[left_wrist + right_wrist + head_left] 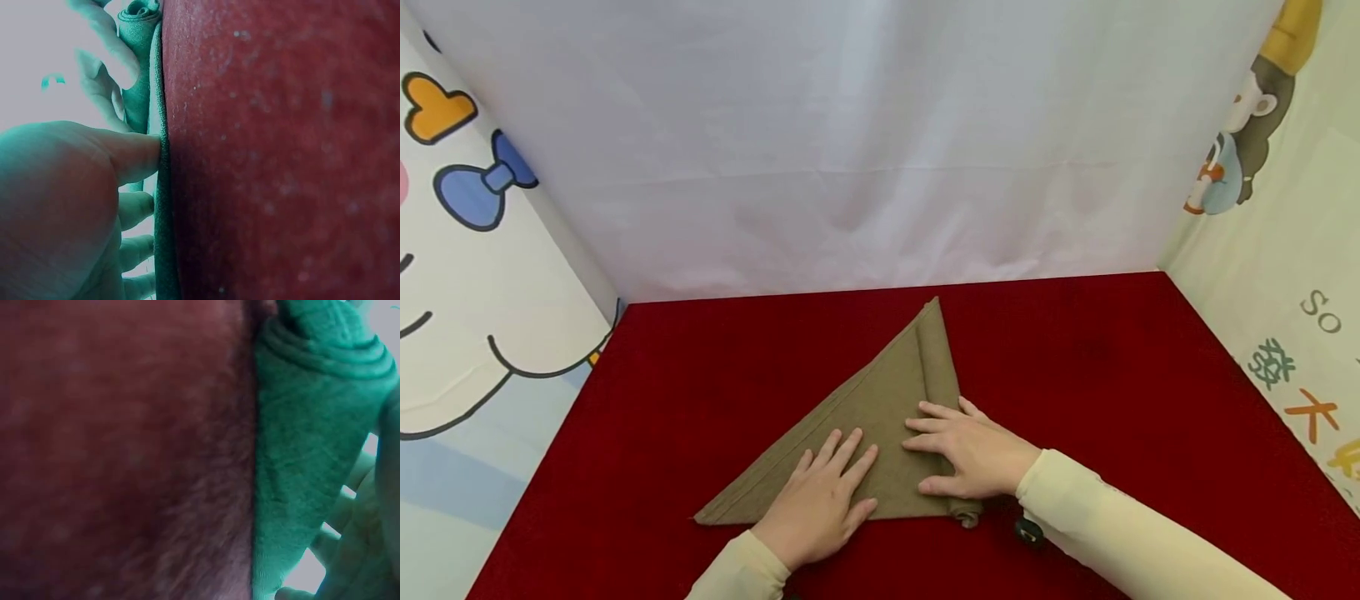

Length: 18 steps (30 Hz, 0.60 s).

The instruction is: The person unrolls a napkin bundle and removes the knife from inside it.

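A brown cloth [887, 379] lay as a triangle on the red tabletop [1090, 358], its right side rolled up. The hands were apart and gripped nothing: the left hand [816, 508] rested on the flat part with fingers outstretched, probably to stop it sliding, while the right hand [981, 454] lay across the roll [937, 354], fingers extended, apparently to prevent it loosening.
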{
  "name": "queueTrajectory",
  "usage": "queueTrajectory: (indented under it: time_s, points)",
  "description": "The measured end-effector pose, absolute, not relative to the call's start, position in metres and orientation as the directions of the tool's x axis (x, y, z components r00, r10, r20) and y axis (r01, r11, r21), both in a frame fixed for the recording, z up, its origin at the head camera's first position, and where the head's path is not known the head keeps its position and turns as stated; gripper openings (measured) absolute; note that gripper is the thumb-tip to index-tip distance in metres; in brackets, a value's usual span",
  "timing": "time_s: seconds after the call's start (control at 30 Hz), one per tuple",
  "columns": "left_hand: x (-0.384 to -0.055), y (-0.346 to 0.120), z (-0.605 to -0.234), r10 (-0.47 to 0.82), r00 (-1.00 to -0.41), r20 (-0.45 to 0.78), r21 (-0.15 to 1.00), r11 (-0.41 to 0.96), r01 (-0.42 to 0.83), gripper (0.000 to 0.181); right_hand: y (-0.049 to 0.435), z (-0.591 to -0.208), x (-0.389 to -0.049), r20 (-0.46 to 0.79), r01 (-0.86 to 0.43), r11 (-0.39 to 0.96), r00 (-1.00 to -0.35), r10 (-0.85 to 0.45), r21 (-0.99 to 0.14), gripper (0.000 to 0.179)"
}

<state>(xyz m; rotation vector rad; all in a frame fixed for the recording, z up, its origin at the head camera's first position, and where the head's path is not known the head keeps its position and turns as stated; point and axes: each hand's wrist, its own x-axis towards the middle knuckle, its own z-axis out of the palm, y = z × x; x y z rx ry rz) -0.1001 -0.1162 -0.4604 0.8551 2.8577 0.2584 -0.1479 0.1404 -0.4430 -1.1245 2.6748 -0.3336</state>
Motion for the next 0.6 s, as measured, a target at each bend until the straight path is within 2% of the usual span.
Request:
queueTrajectory:
  time_s: [0.33,0.6]
  points:
    - [-0.102,-0.114,-0.46,0.55,-0.831,-0.081,0.198,0.826,0.528,0.062,0.168,-0.442,-0.143,-0.062,-0.633,0.718,-0.737,-0.674,-0.289,0.056]
    - [-0.102,-0.115,-0.461,0.554,-0.828,-0.086,0.228,0.82,0.525,0.062,0.191,-0.446,-0.134,-0.022,-0.601,0.761,-0.781,-0.624,-0.244,0.077]
